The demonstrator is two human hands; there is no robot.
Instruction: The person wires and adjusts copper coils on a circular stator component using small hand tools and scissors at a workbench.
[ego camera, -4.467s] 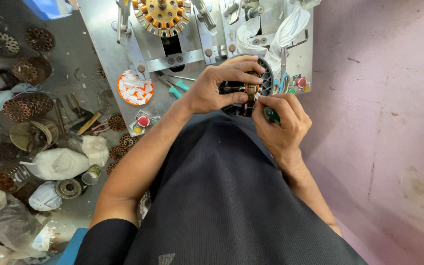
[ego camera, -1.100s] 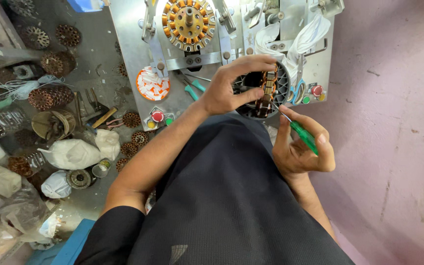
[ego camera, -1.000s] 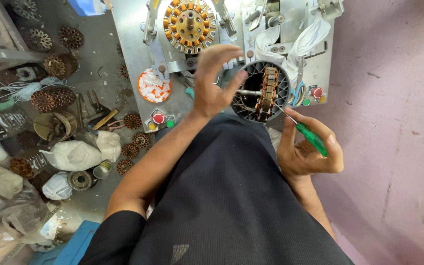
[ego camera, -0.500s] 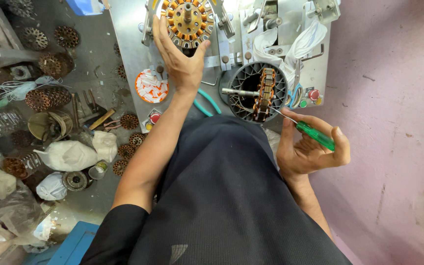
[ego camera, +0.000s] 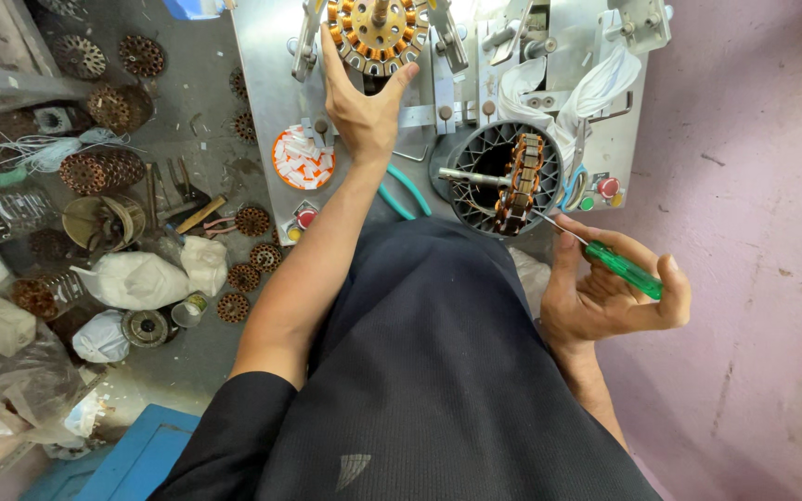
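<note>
Up at the grey metal machine on the counter, the person's left hand is stretched out with fingers spread wide, palm laid against the lower edge of the orange-and-brass wound stator mounted at the top; it touches the part but does not look closed round anything. Well apart, down at the right, the right hand is curled about a green-handled screwdriver, pinched between thumb and fingers, its thin metal shaft slanting up and left toward a second stator with copper windings. That one sits edge-on on a steel shaft inside a round black ribbed housing, and the screwdriver tip seems to end just beside the windings (whether it actually touches, I cannot tell from here). Teal-handled pliers lie on the machine's plate between the two hands, and a round orange dish of small white slips sits just left of the left wrist. White cloth is draped over the bracket above the housing. Further left, loose rusty-brown stator cores and white bags crowd the counter.
</note>
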